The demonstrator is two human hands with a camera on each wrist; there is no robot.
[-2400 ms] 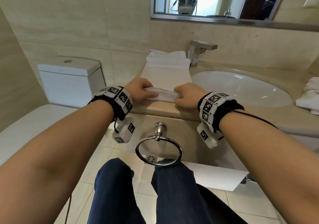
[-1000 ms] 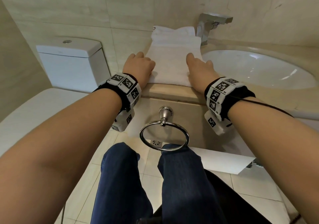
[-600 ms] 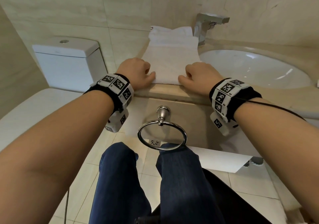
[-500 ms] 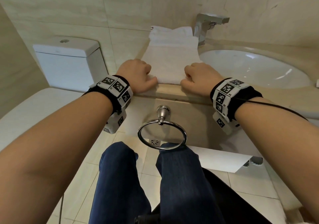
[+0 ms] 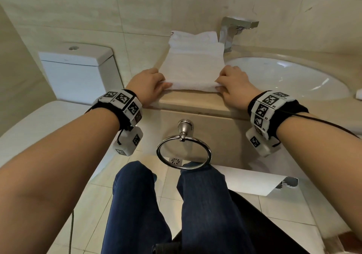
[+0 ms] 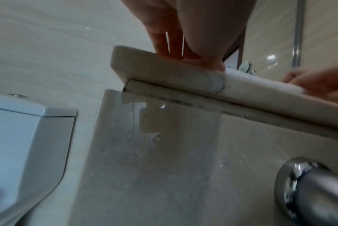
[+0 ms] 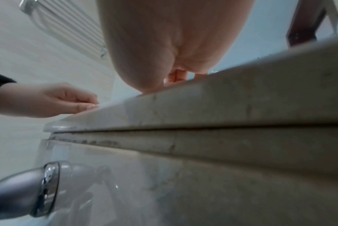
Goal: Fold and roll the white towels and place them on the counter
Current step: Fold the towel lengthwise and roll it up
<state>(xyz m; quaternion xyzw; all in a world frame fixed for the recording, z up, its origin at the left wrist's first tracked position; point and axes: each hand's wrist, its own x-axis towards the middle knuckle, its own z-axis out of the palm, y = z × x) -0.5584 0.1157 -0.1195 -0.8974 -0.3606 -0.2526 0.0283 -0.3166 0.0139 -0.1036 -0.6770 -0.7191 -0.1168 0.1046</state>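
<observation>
Two hands: left hand (image 5: 148,83), right hand (image 5: 234,86). One long folded towel (image 5: 193,71) between them; one more towel (image 5: 193,38) beyond it; part of another (image 5: 358,94) far right. One sink (image 5: 284,77), one tap (image 5: 233,30), one towel ring (image 5: 184,151), one toilet (image 5: 78,69).

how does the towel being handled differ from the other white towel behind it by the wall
The near towel lies flat in a long smooth strip along the counter; the rear towel sits bunched and creased against the wall beside the faucet. The left hand and right hand pinch the near towel's front corners; nothing touches the rear towel. Both are white.
</observation>
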